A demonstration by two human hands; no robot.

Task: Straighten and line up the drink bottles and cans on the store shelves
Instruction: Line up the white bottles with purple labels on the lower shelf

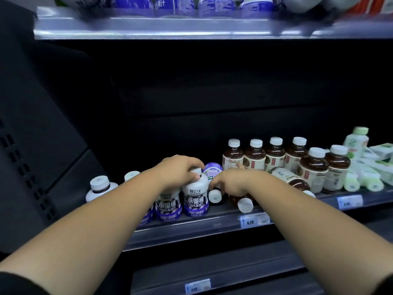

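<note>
On the middle shelf stand purple-and-white juice bottles at the left. My left hand grips the cap of the front upright one. A matching purple bottle lies tipped just behind. My right hand curls over a fallen bottle whose white cap faces me. A brown tea bottle lies on its side under my right wrist. Another brown one lies behind my forearm. Several brown tea bottles stand upright in a row at the back right.
Two more purple bottles stand at the far left, partly hidden by my left arm. Pale green bottles and packs crowd the shelf's right end. The upper shelf carries blue-labelled bottles. Price tags line the shelf edge.
</note>
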